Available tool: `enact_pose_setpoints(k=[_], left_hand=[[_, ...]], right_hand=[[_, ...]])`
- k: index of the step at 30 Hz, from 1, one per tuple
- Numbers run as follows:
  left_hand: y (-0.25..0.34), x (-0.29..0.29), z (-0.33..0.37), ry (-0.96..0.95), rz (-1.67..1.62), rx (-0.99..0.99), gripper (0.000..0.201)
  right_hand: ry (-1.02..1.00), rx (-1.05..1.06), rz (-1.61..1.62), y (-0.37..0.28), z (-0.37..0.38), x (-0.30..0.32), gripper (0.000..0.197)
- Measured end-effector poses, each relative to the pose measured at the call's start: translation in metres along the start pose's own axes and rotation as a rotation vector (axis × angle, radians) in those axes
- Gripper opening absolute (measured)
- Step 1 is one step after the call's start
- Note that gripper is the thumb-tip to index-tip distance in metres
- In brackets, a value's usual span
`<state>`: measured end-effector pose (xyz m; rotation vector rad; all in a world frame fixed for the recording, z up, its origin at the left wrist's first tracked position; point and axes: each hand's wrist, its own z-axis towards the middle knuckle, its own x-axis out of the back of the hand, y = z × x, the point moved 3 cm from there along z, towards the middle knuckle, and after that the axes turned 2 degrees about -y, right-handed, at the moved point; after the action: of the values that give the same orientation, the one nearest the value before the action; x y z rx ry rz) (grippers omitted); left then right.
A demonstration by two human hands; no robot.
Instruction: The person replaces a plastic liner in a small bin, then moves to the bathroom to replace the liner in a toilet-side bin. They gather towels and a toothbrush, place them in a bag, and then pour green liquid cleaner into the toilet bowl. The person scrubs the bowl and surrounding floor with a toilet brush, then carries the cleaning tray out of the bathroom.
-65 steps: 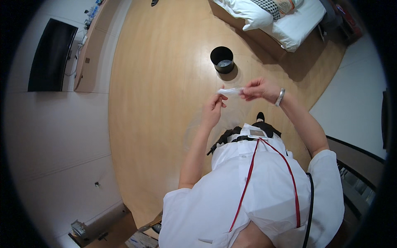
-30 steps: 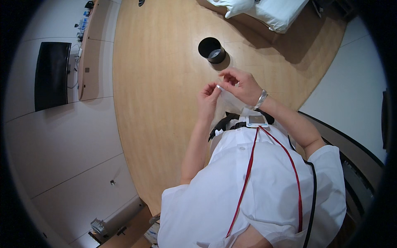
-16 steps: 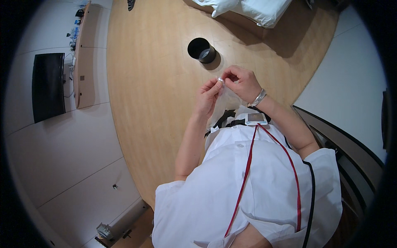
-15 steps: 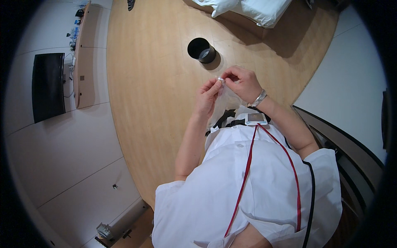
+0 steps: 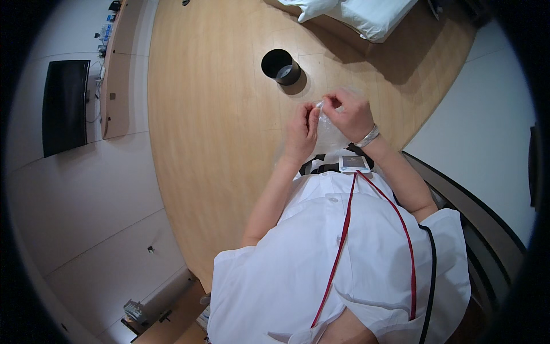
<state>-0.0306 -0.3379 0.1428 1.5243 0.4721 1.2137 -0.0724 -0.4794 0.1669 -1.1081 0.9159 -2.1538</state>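
A thin clear plastic bag (image 5: 331,133) hangs between my two hands in front of my waist. My left hand (image 5: 302,131) pinches its upper edge between thumb and fingers. Close beside it, almost touching, my right hand (image 5: 348,114) also has its fingertips closed on the plastic; a silvery bracelet (image 5: 368,136) circles that wrist. Some of the film shows behind both hands, and its lower part is hard to make out against the floor. Beyond the hands, a black round bin (image 5: 281,67) stands on the floor with its mouth up and something pale inside.
A bed with white linen (image 5: 366,17) is at the far right. Along the left wall are a black screen (image 5: 66,108) and a wooden shelf (image 5: 119,74) bearing small items. A badge on a red lanyard (image 5: 354,163) lies at my waist. Wood flooring (image 5: 212,132) surrounds the bin.
Both hands have shifted slightly right, still pinching the bag's edge together. The plastic now looks spread wider, showing on the outer side of each hand.
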Motion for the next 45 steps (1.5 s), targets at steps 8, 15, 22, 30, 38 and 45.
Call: enact_pose_setpoints(k=[8, 15, 22, 30, 38, 45], left_hand=[[-0.039, -0.003, 0.021, -0.047, -0.266, 0.370, 0.018], [-0.038, -0.016, 0.057, 0.016, -0.674, 0.350, 0.013], [-0.064, -0.015, 0.073, -0.245, -0.494, 0.406, 0.016], [-0.069, -0.025, 0.111, -0.231, -0.236, 0.350, 0.014], [-0.054, 0.008, 0.127, -0.815, -0.339, -0.030, 0.009], [-0.177, 0.103, 0.222, -0.805, -0.281, -0.005, 0.010]], right_hand=[[0.109, -0.375, 0.082, 0.018, 0.001, 0.016, 0.021], [-0.346, -0.446, 0.107, 0.045, -0.032, -0.032, 0.026], [-0.447, -0.725, 0.488, 0.147, -0.008, 0.025, 0.015], [-0.288, -0.033, -0.295, 0.094, 0.046, 0.014, 0.019], [-0.128, -0.730, 0.045, 0.208, 0.153, -0.117, 0.058], [0.390, -0.284, 0.432, 0.193, 0.299, -0.225, 0.060]])
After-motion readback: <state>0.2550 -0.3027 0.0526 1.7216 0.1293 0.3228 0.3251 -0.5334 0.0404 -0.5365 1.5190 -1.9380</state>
